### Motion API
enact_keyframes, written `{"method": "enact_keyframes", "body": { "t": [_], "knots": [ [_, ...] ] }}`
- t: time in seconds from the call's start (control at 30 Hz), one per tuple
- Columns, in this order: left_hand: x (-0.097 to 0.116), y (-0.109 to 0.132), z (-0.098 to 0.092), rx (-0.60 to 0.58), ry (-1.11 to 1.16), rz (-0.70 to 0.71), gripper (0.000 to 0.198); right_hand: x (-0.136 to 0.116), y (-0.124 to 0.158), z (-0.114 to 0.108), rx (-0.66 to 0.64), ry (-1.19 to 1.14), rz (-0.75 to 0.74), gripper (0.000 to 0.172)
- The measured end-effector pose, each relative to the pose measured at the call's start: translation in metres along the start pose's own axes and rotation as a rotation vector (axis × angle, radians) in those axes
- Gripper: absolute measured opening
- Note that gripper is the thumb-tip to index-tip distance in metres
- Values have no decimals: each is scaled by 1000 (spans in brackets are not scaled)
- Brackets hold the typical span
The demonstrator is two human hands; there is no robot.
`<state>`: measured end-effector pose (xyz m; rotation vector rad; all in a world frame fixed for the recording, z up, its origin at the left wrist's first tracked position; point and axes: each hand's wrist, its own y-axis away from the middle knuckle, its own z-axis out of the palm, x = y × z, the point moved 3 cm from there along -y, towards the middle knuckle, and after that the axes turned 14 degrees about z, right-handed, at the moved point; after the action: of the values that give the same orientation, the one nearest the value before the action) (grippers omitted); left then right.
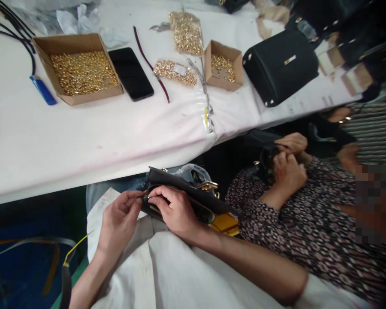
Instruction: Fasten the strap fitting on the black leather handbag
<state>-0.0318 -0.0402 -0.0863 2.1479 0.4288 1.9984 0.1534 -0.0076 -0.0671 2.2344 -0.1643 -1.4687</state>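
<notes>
Your white top [180,274] lies nearest, and just beyond it the black bag [193,198] slants across your lap, its long axis running rightward from your left hand [120,219] behind your right hand [180,211]. Both hands pinch its left end, about equally near; what sits between them, perhaps only the edge, is hidden.
</notes>
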Motion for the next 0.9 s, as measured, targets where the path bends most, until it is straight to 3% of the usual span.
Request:
{"method": "enact_keyframes", "body": {
  "t": [0.2,0.43,0.57,0.73,0.9],
  "knots": [
    [-1,0,0,-15,30,-13,28,-2,-6,-1,-18,-58,55,8],
    [-6,1,-2,-42,97,-30,29,38,-8,14,-100,-3,167,18],
    [-3,1,-1,-18,103,-36,31,41,-8,10,-147,8,219,20],
    [2,-3,3,-32,114,-32,30,28,-10,-3,-152,48,154,23],
    [-4,-1,2,-42,196,-53,30,31,-1,-7,-195,154,32,30]
  ]
}}
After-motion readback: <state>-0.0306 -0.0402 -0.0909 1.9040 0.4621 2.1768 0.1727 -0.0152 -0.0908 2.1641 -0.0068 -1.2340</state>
